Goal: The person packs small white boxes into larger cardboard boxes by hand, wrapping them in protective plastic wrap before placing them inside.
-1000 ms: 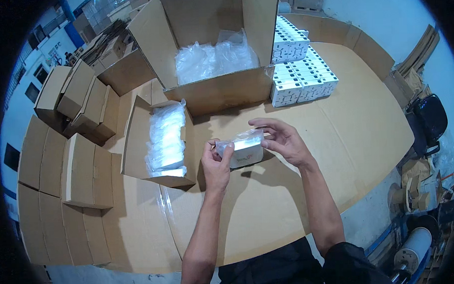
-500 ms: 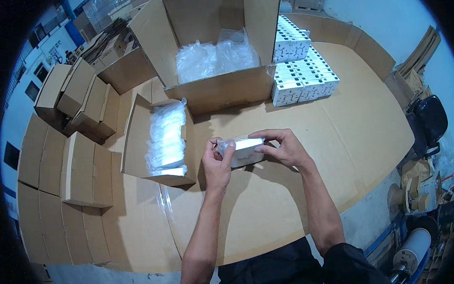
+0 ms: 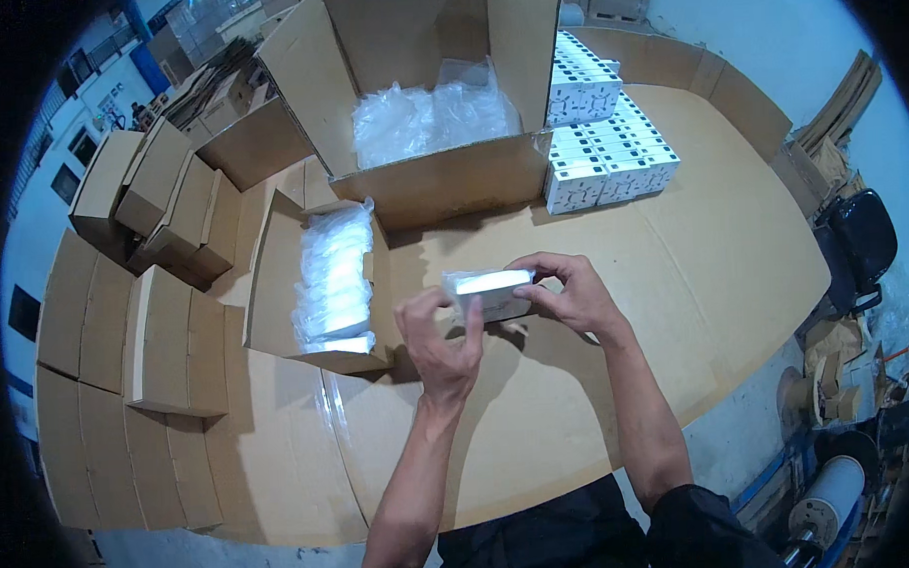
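Hands (image 3: 442, 355) (image 3: 573, 292) shifted, white box (image 3: 499, 300) between — filled carton (image 3: 362, 361) left, large carton (image 3: 451, 187) behind

left grip (image 3: 443, 352) blurred, contact uncertain

The cardboard-covered worktable (image 3: 734, 264) carried a large carton (image 3: 451, 191) at the rear; white boxes (image 3: 615, 163) stood to its right. A smaller open carton (image 3: 271, 280) stood left of centre; brown boxes (image 3: 159, 339) lined the left.

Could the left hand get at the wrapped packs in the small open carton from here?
Probably yes: the left hand is close by, and the open carton leaves the wrapped packs exposed from above. Its wall nearest the hand stands between, so reaching over looks necessary.
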`<state>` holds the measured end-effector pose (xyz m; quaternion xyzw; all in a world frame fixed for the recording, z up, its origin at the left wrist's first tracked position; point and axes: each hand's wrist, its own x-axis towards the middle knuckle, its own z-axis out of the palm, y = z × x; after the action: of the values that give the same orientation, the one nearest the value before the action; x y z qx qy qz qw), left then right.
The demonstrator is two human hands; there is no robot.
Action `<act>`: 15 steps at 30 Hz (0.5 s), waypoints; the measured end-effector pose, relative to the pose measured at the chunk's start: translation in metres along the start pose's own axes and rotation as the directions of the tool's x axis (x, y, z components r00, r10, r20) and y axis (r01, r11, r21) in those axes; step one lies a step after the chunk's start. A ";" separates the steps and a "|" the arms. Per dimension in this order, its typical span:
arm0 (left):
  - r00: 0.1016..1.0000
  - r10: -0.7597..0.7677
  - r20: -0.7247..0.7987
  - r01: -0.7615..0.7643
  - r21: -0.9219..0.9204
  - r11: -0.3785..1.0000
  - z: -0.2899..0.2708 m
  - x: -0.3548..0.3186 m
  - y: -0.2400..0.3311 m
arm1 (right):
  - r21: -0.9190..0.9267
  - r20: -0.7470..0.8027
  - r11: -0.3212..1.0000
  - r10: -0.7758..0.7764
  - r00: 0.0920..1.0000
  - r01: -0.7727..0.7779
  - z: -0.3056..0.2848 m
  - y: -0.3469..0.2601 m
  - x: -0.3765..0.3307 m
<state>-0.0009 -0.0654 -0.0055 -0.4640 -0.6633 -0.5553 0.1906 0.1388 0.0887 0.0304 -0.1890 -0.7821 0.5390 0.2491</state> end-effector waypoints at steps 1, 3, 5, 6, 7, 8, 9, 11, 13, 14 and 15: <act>0.994 0.106 0.000 -0.106 -0.005 0.994 0.001 0.001 0.000 | 0.001 0.002 1.000 0.000 1.000 0.000 0.001 -0.002 0.000; 0.981 0.177 0.079 -0.180 0.034 0.983 0.001 0.001 0.005 | -0.007 0.007 1.000 0.021 1.000 -0.021 0.002 -0.006 0.000; 0.960 0.198 0.200 -0.214 0.062 0.975 0.003 0.001 0.012 | -0.013 0.000 1.000 0.003 1.000 -0.003 0.003 -0.001 0.000; 0.960 0.198 0.200 -0.214 0.062 0.975 0.003 0.002 0.014 | -0.019 -0.006 1.000 -0.015 1.000 0.015 0.003 0.001 0.000; 0.957 0.193 0.216 -0.215 0.084 0.973 0.003 0.004 0.015 | -0.020 -0.006 1.000 -0.015 1.000 0.015 0.003 -0.001 0.000; 0.954 0.188 0.232 -0.217 0.106 0.970 0.004 0.005 0.015 | -0.017 0.002 1.000 -0.009 1.000 0.009 0.003 -0.003 0.000; 0.954 0.188 0.232 -0.217 0.106 0.970 0.004 0.005 0.015 | -0.013 0.011 1.000 -0.002 1.000 0.002 0.003 -0.004 0.000; 0.961 0.158 0.225 -0.185 0.104 0.977 0.004 0.005 0.014 | -0.026 0.016 1.000 -0.008 1.000 0.008 0.002 -0.005 0.000; 0.967 0.133 0.219 -0.155 0.083 0.985 0.004 0.007 0.015 | -0.037 0.022 0.999 -0.014 1.000 0.015 0.000 -0.005 0.000; 0.971 0.109 0.214 -0.125 0.062 0.990 0.004 0.008 0.015 | -0.041 0.029 0.998 -0.044 0.999 0.045 -0.001 -0.005 0.000; 0.971 0.109 0.213 -0.124 0.062 0.990 0.003 0.010 0.016 | -0.045 0.037 0.996 -0.074 0.997 0.075 -0.001 -0.004 0.000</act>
<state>0.0080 -0.0595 0.0097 -0.5506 -0.6717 -0.4658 0.1694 0.1394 0.0884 0.0349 -0.1560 -0.8051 0.5143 0.2509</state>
